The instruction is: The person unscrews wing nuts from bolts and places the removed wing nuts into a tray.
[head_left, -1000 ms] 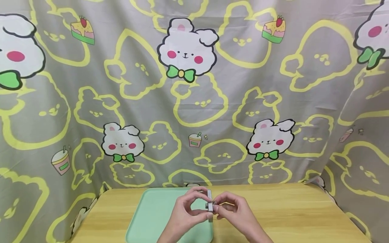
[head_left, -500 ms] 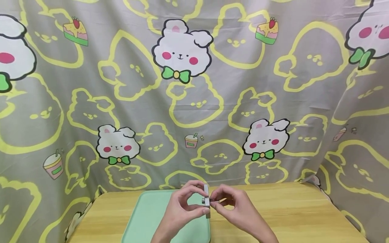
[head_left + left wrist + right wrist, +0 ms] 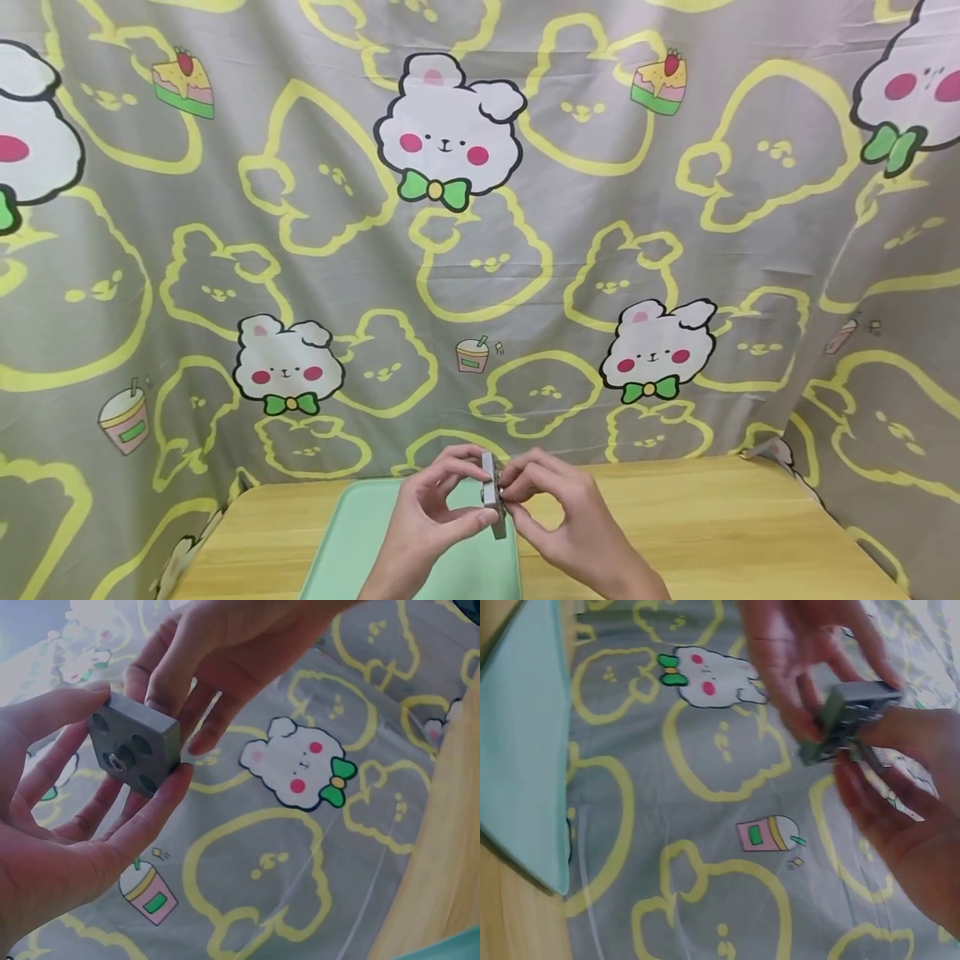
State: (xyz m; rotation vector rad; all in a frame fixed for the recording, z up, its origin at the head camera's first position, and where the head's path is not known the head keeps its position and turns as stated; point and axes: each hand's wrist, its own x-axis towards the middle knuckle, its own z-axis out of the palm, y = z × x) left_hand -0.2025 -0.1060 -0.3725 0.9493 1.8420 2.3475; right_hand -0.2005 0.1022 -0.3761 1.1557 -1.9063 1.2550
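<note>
A square grey metal block (image 3: 490,492) stands on edge above the tray, held between both hands. My left hand (image 3: 427,517) grips it by opposite edges with thumb and fingers. In the left wrist view the block (image 3: 126,735) shows round corner holes and a central stud (image 3: 120,760) with a metal end. My right hand (image 3: 566,512) is at the block's other face, its thumb and fingers pinching a small dark metal part (image 3: 876,757). That part looks ridged in the right wrist view, but blur and fingers hide its exact kind.
A mint-green tray (image 3: 341,542) lies on the wooden table (image 3: 720,533), beneath and left of the hands. A grey cloth (image 3: 540,250) printed with rabbits hangs behind the table and along its sides.
Both hands and the block have shifted slightly left in the head view, and the block now tilts a little. The right fingers have changed their pose at the block's face.
</note>
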